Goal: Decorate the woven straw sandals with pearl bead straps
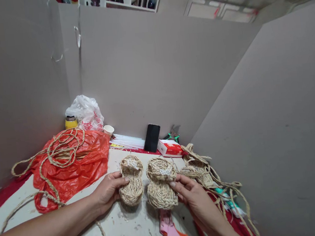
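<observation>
My left hand (111,192) pinches the waist of a narrow woven straw piece (131,179), shaped like a figure eight with shiny clear or pearly bits near its top. Beside it, my right hand (192,191) grips the right edge of a wider woven straw piece (162,192) of similar shape, its coiled braid also bearing pearly bits. The two pieces are held upright side by side with a small gap between them, above the white board (129,226). Just below the wider piece lies a pink glue gun (171,234), its front end partly hidden.
At left, a braided straw rope (62,150) lies over a red plastic bag (95,169). Behind stand a yellow jar (71,122), a white plastic bag (85,110), a paper cup (109,130), a phone (152,138) and green-handled pruners (173,133). More braided straw (199,168) sits at right.
</observation>
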Available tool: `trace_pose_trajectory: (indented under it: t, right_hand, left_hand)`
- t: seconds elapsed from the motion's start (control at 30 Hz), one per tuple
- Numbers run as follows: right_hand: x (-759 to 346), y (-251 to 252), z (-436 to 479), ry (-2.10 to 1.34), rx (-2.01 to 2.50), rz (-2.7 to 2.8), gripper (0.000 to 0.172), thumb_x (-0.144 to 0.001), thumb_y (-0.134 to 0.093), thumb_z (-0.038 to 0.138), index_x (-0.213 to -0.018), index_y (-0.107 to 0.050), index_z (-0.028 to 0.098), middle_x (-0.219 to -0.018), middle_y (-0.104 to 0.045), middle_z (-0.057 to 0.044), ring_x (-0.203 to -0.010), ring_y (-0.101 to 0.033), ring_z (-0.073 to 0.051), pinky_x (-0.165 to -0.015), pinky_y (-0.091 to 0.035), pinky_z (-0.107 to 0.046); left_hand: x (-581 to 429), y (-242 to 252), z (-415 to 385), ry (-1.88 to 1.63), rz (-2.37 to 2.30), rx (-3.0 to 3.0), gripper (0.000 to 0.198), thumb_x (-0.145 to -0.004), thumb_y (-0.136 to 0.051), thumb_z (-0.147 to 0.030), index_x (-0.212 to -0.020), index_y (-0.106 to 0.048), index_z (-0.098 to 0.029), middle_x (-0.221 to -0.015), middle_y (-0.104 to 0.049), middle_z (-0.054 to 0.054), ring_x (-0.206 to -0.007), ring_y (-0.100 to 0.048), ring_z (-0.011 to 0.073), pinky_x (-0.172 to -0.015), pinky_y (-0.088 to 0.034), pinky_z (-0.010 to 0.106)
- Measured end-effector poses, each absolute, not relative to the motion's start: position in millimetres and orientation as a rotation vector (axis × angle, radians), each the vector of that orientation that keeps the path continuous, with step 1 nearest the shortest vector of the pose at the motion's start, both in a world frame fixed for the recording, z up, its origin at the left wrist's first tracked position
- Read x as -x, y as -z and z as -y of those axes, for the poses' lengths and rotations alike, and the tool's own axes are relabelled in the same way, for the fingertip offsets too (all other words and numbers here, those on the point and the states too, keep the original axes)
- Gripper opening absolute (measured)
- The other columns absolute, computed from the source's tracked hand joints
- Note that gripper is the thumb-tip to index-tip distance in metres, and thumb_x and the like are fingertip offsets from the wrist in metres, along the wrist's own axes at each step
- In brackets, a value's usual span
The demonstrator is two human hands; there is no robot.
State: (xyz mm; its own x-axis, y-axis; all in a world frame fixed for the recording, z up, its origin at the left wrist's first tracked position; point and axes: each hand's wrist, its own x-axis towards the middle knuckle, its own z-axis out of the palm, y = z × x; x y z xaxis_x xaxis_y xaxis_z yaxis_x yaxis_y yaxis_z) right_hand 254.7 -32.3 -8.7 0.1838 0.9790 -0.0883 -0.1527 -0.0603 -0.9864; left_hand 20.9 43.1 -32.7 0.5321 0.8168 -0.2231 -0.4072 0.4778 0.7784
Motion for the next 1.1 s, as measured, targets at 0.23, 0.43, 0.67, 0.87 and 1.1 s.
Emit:
trace_pose_trajectory:
  t: [0.23,0.43,0.67,0.87,1.1]
  right_hand:
    - [-253,8,33,-1.172,1.288,0.894,0.027,-0.063,-0.083,0.035,-0.077,-0.065,0.020,-0.067,-0.064,0.003,-0.053,-0.054,-0.011,-0.047,-0.043,-0.020]
    - [-251,4,34,-1.169,1.302,0.902,0.029,-0.063,-0.083,0.037,-0.073,-0.065,0.018,-0.063,-0.060,0.004,-0.051,-0.051,-0.009,-0.045,-0.043,-0.018]
    - [-250,4,34,-1.158,1.307,0.926,0.026,-0.063,-0.082,0.037,-0.074,-0.067,0.019,-0.065,-0.063,0.003,-0.055,-0.054,-0.012,-0.047,-0.043,-0.020]
    - [-255,4,33,-1.109,1.318,0.882,0.026,-0.066,-0.080,0.039,-0.080,-0.067,0.021,-0.072,-0.067,0.002,-0.058,-0.057,-0.013,-0.049,-0.044,-0.020]
    - [-271,7,25,-1.047,1.302,0.703,0.027,-0.063,-0.081,0.035,-0.080,-0.063,0.024,-0.072,-0.071,0.005,-0.062,-0.064,-0.015,-0.050,-0.050,-0.021]
  left_hand:
    - [-19,34,-42,-0.760,-0.609,-0.741,0.015,-0.069,-0.073,-0.014,-0.083,-0.070,-0.009,-0.080,-0.073,0.009,-0.069,-0.067,0.0165,-0.067,-0.055,0.028]
    - [-19,36,-45,-0.722,-0.589,-0.759,0.024,-0.070,-0.071,-0.015,-0.093,-0.070,-0.009,-0.087,-0.074,0.012,-0.073,-0.068,0.0186,-0.072,-0.054,0.030]
    - [-19,37,-45,-0.718,-0.593,-0.765,0.028,-0.068,-0.073,-0.016,-0.096,-0.071,-0.010,-0.091,-0.074,0.012,-0.075,-0.068,0.0185,-0.072,-0.053,0.029]
    - [-18,41,-46,-0.725,-0.597,-0.770,0.034,-0.067,-0.075,-0.017,-0.100,-0.070,-0.012,-0.092,-0.073,0.011,-0.077,-0.067,0.0182,-0.072,-0.051,0.029]
    - [-18,38,-44,-0.733,-0.606,-0.774,0.032,-0.062,-0.076,-0.017,-0.094,-0.072,-0.010,-0.087,-0.073,0.011,-0.074,-0.067,0.0182,-0.073,-0.049,0.028]
